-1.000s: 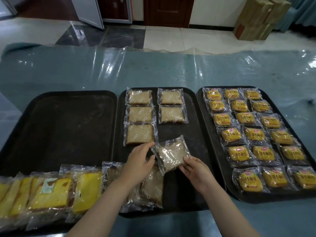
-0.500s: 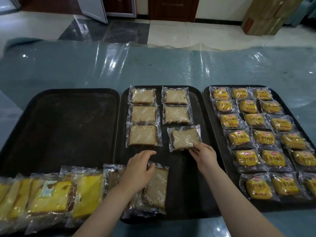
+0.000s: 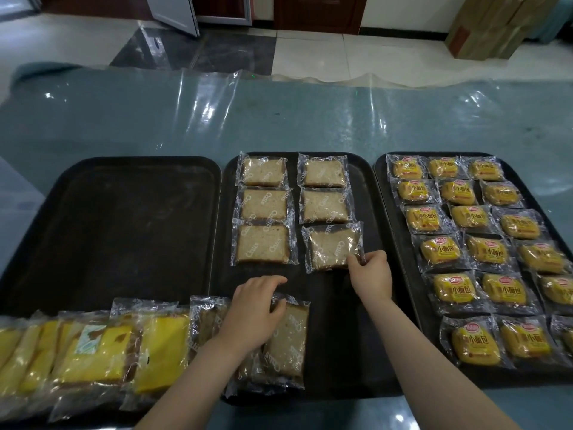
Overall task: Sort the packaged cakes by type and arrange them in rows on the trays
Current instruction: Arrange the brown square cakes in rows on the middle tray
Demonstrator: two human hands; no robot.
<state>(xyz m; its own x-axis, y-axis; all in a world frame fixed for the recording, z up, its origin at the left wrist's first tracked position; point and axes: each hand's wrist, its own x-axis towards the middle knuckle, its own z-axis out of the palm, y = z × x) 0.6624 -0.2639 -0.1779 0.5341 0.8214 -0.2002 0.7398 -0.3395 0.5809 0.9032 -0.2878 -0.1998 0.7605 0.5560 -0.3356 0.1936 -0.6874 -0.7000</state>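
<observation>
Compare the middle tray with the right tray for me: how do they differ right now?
The middle tray holds brown cake slices in clear wrappers, six laid out in two columns; the right tray holds small yellow buns in three columns. The middle tray still shows bare space and a loose pile at its near left corner; the right tray looks nearly covered. Both hands work over the middle tray, none over the right. Both trays are dark and rounded.

Glossy tiled floor (image 3: 325, 54) – dark wooden door (image 3: 316, 10), cardboard boxes (image 3: 486, 29) by the wall – teal plastic-covered table (image 3: 279, 119)
</observation>
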